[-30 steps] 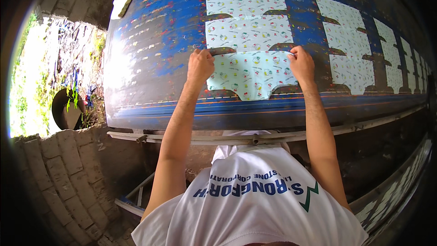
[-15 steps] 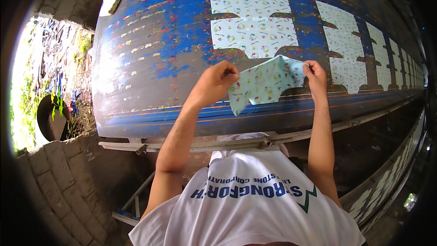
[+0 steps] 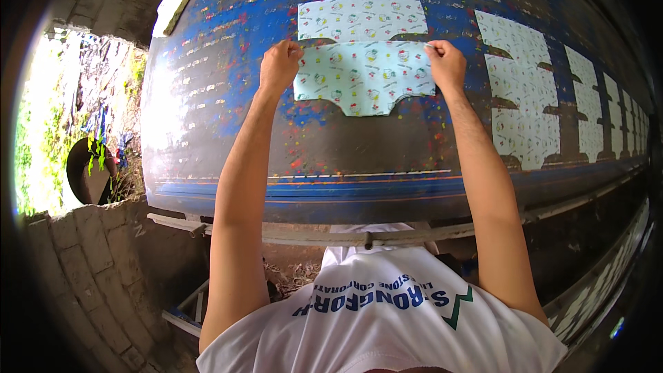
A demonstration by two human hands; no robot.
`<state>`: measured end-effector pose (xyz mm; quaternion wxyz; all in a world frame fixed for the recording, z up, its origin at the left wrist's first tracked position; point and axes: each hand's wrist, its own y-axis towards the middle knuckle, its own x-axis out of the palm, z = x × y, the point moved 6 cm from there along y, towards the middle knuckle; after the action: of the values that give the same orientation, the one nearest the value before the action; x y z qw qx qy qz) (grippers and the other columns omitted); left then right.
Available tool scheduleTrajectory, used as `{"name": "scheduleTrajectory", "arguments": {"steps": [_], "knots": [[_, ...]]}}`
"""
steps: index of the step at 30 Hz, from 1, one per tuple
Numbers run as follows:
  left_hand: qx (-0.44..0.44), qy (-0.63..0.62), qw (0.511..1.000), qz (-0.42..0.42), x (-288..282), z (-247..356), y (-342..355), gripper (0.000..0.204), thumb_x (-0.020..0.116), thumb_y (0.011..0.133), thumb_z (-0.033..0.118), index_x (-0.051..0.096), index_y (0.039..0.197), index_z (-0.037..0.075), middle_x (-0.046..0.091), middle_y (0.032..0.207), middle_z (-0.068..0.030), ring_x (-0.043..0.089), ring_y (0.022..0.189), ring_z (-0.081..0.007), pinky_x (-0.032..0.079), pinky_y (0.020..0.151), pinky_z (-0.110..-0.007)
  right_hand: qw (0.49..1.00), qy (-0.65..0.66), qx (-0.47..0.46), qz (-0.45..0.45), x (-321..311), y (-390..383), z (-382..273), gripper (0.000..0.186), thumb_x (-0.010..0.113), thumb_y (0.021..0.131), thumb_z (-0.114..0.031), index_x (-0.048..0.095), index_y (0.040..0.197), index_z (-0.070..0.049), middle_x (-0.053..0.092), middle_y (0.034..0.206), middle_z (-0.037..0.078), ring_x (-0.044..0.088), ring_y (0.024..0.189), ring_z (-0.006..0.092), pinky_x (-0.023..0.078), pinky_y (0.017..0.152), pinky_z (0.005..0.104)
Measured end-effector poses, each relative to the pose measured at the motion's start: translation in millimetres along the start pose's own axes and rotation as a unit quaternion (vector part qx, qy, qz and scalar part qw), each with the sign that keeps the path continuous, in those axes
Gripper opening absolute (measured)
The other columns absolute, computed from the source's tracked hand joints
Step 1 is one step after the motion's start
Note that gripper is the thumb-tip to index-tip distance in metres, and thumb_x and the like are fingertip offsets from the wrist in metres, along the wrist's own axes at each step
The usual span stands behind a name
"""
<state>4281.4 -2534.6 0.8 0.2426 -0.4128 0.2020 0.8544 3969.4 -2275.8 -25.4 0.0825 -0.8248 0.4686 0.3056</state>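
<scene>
A pale mint fabric panel [image 3: 366,76], cut in a brief-like shape and printed with small cartoon figures, is stretched smooth between my hands over the long printing table. My left hand [image 3: 282,64] is closed in a pinch on its upper left corner. The upper right corner is pinched by my right hand [image 3: 445,62]. Just beyond the panel's straight top edge lies a matching white printed panel [image 3: 362,17], flat on the table. Whether the held panel touches the surface below it, I cannot tell.
The table [image 3: 228,138] has a worn, blue-and-grey paint-stained top. Further rows of printed panels [image 3: 525,117] run off to the right. A metal rail [image 3: 304,236] follows its near edge. Left are a brick wall [image 3: 90,262] and a folded cloth [image 3: 178,1] on the table's corner.
The panel was bunched and drooping between my hands; now it is spread straight. Both hands have moved farther over the table, and the second panel seen lying there is now covered.
</scene>
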Motion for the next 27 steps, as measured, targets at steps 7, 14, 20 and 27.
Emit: {"name": "scheduleTrajectory", "arguments": {"steps": [7,14,20,27], "knots": [[-0.085,0.044,0.994,-0.046,23,-16,13,0.016,0.073,0.092,0.02,0.074,0.098,0.006,0.074,0.101,-0.0145,0.07,0.096,-0.034,0.054,0.085,-0.045,0.994,-0.07,-0.036,-0.073,20,17,6,0.021,0.075,0.091,-0.023,0.074,0.106,-0.008,0.077,0.098,0.012,0.073,0.094,0.0336,0.056,0.081,0.046],[-0.088,0.16,0.983,-0.025,22,-7,14,0.021,0.075,0.089,0.023,0.072,0.099,0.005,0.07,0.107,-0.0143,0.066,0.108,-0.0336,0.054,0.091,-0.046,0.986,-0.107,-0.04,-0.123,18,28,3,0.017,0.071,0.092,-0.025,0.071,0.101,-0.01,0.076,0.097,0.01,0.073,0.093,0.0336,0.055,0.079,0.0481],[-0.096,0.218,0.971,-0.032,24,11,9,0.022,0.073,0.09,0.022,0.072,0.106,0.006,0.07,0.114,-0.0155,0.067,0.107,-0.0357,0.053,0.091,-0.047,0.981,-0.109,-0.041,-0.156,21,27,-1,0.013,0.071,0.09,-0.021,0.066,0.097,-0.011,0.072,0.095,0.012,0.07,0.092,0.0347,0.054,0.078,0.0502],[-0.1,0.211,0.969,-0.073,27,12,10,0.024,0.071,0.09,0.02,0.07,0.11,0.005,0.069,0.118,-0.0169,0.067,0.112,-0.0357,0.054,0.093,-0.048,0.987,-0.082,-0.107,-0.087,18,12,1,0.011,0.072,0.093,-0.019,0.066,0.097,-0.011,0.067,0.098,0.011,0.066,0.094,0.0352,0.053,0.079,0.0489]]}}
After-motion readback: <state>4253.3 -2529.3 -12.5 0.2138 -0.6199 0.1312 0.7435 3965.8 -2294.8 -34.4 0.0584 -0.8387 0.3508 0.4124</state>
